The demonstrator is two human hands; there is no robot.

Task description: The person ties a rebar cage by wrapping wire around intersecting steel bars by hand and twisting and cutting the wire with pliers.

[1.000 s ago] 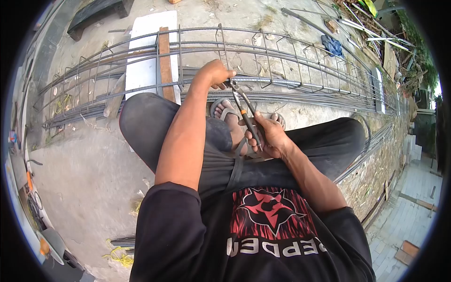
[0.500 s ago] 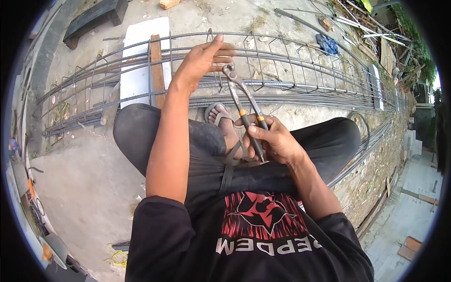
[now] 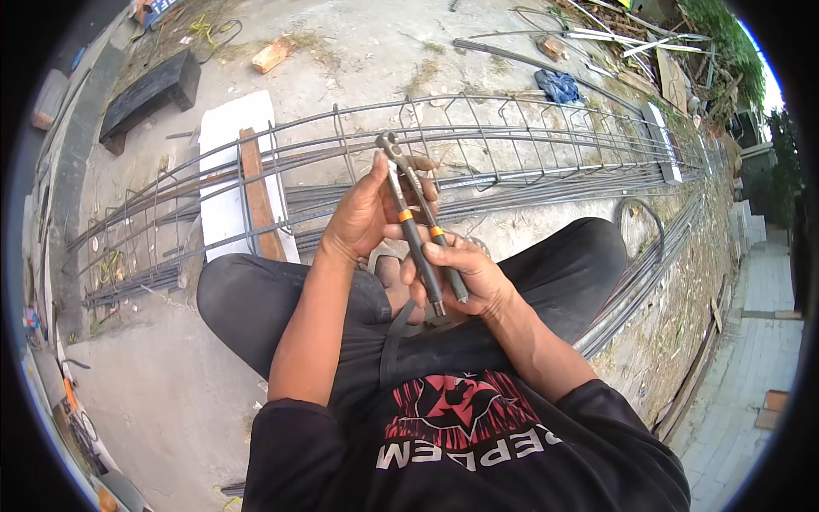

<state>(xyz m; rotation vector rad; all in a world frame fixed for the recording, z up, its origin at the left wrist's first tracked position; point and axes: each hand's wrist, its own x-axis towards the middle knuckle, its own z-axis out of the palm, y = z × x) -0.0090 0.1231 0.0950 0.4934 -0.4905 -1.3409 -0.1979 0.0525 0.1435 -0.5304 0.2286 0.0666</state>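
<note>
In the middle of the head view is a pair of end-cutting pincers [image 3: 401, 175] with black handles and orange bands. My right hand [image 3: 467, 271] grips the handles, which stand slightly apart, thumb on top. Around the upper part of the tool curls my left hand [image 3: 363, 209], its thumb beside the jaws and its fingers behind the metal arms. The jaws point up and away from me. Beyond my hands lies a long rebar cage [image 3: 478, 136] with bent stirrups. Part of my left palm is hidden by the tool.
A white block [image 3: 226, 205] and a wooden piece [image 3: 256, 192] sit under the cage's left part. Farther back are a black bench [image 3: 153, 98], a brick [image 3: 271, 56] and a blue cloth [image 3: 557, 86]. Loose steel bars [image 3: 640, 273] run along my right knee.
My left hand has come from beside the jaws to around the upper part of the pincers. The pincers have moved a little left, and the head view has shifted.
</note>
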